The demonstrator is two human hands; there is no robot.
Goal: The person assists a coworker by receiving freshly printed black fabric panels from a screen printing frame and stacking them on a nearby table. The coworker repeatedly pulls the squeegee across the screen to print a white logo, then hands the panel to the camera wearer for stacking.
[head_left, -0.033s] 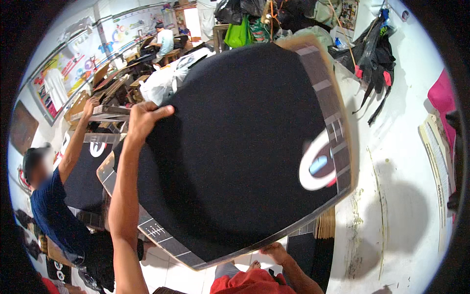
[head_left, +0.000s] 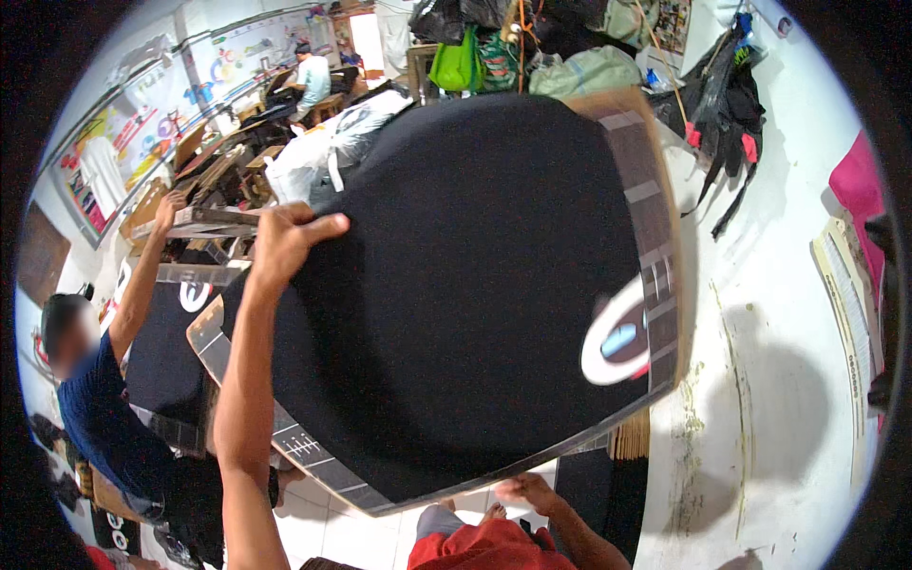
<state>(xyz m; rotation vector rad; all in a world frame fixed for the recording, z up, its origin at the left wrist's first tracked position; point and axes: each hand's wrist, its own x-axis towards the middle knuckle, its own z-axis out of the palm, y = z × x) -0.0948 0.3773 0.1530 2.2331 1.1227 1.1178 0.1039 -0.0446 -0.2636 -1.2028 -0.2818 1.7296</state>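
Observation:
A large sheet of black fabric [head_left: 475, 266] is spread over a thin board [head_left: 676, 313] with dark, taped edge strips. Near its right edge a white oval print [head_left: 617, 340] with a light blue patch shows. My left hand [head_left: 294, 242] reaches up to the upper left edge and grips the black fabric, thumb on top and fingers hidden behind. The whole board is tilted in front of me. Below its lower edge my right hand [head_left: 525, 490] is blurred, close to the board; whether it holds anything does not show.
At left a co-worker in a dark blue shirt [head_left: 119, 418] reaches toward a wooden frame [head_left: 218, 220], beside another black-covered board [head_left: 166, 351]. White plastic bags [head_left: 318, 161] lie behind my board. A stack of thin boards [head_left: 631, 435] stands near a white surface [head_left: 760, 418] on the right.
My left hand has shifted slightly right and down with the fabric. The board's upper right corner has dropped a little. My right hand has moved slightly left.

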